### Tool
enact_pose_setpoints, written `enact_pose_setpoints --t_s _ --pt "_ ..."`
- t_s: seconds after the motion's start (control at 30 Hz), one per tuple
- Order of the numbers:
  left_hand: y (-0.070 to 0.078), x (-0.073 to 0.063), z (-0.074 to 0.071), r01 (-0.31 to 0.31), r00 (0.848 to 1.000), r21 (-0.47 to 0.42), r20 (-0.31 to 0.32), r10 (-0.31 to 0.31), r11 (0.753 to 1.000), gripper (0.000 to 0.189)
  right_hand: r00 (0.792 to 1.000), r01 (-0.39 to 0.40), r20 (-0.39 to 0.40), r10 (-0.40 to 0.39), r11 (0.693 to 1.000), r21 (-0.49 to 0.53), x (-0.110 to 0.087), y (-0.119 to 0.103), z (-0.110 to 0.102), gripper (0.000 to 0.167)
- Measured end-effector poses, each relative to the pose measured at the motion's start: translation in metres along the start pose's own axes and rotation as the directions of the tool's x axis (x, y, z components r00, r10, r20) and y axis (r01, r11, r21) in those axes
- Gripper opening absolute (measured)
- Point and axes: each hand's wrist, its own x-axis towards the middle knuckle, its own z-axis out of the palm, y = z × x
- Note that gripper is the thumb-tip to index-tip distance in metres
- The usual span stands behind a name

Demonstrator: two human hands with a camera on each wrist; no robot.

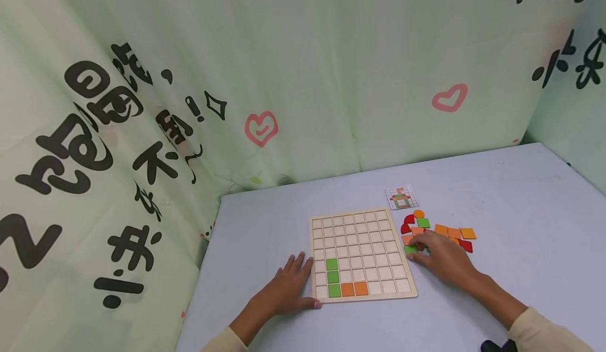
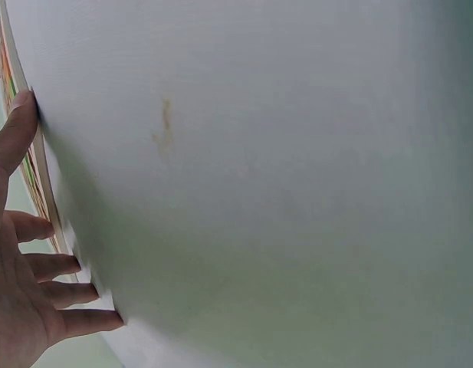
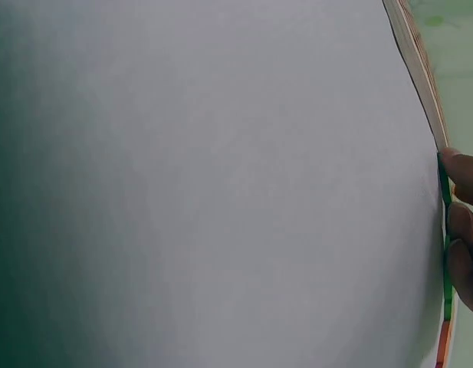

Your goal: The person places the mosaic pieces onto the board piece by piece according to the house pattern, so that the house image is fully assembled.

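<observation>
A wooden grid board [image 1: 351,247] lies flat on the table. In its lower left part sit several square tiles: green tiles [image 1: 333,277] stacked in a column and orange tiles [image 1: 354,289] along the bottom row. My left hand [image 1: 290,287] rests by the board's left edge, fingers spread, thumb at the near left corner. Right of the board, my right hand [image 1: 441,256] reaches into a group of loose pieces. Its thumb and index finger pinch a green square tile [image 1: 410,249]; the right wrist view shows the fingers [image 3: 460,222] at green tile edges [image 3: 443,176].
Beyond the loose pieces lies a small pattern card [image 1: 402,198]. Around the right hand are an orange round piece [image 1: 418,213], red curved pieces [image 1: 405,229], orange squares [image 1: 468,233] and a red piece [image 1: 466,246]. A printed curtain [image 1: 312,78] hangs behind the table.
</observation>
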Motion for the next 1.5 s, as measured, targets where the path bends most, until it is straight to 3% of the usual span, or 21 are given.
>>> enact_pose_setpoints --t_s 0.33,0.6,0.93,1.17,1.5 --pt "0.002 0.000 0.000 0.018 1.000 -0.004 0.002 -0.018 1.000 0.104 0.997 -0.033 0.065 0.031 0.999 0.023 0.001 -0.004 -0.003 0.040" --pt "0.003 -0.001 -0.001 0.013 1.000 -0.004 0.002 -0.013 1.000 0.104 0.986 -0.073 0.153 0.067 0.997 0.036 0.005 -0.003 -0.006 0.034" --pt "0.002 -0.001 -0.002 0.005 1.000 -0.003 -0.001 -0.005 1.000 0.103 0.975 -0.104 0.204 0.083 0.990 0.096 0.004 -0.001 -0.010 0.033" --pt "0.003 -0.001 -0.002 0.012 1.000 -0.005 -0.005 -0.012 1.000 0.104 0.968 -0.095 0.245 0.052 0.981 0.167 0.000 0.005 -0.007 0.025" --pt "0.003 -0.001 -0.001 0.018 1.000 -0.001 0.001 -0.018 1.000 0.104 0.971 -0.066 0.239 0.025 0.984 0.163 -0.002 0.002 -0.016 0.033"
